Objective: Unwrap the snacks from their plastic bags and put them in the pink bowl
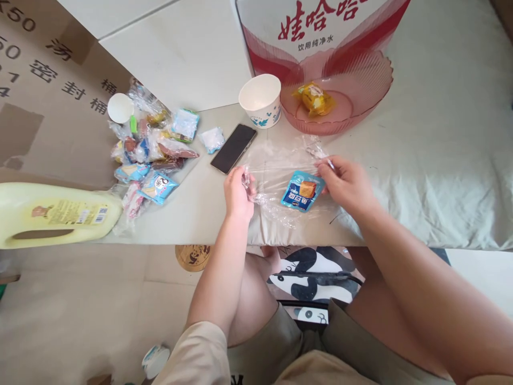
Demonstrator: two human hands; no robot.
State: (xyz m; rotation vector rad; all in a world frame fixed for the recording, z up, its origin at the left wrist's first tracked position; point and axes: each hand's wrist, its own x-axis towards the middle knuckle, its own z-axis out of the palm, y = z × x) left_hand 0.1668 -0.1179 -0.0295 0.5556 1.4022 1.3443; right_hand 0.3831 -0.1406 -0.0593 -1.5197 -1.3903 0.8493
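Film (pixel 266 167), clear and crumpled, lies spread on the cloth (pixel 433 160) near its front edge, stretched loosely between the person's two hands. The left hand (pixel 239 193) has its fingers curled round a bunched part at the film's left side. The right hand (pixel 347 182) pinches a gathered part at the right side between thumb and fingers. A blue packet (pixel 301 191) sits in the film's area, between the hands and closer to the right one; whether it lies on, under or inside the film, I cannot tell. Nor is it clear whether the right fingertips touch its corner.

Just beyond the left hand, a dark phone (pixel 233 148) lies at a slant, with a small white packet (pixel 211 139) to its left. Past the phone, a paper cup (pixel 260 101) stands upright just beside a pink see-through bowl (pixel 360 101), which holds a yellow packet (pixel 316 99). A white and red box (pixel 320 24) rises behind the bowl. Well to the left is a heap of wrapped snacks (pixel 154 147), with a pale yellow jug (pixel 60 216) lying on its side near it and a brown carton (pixel 44 123) behind.
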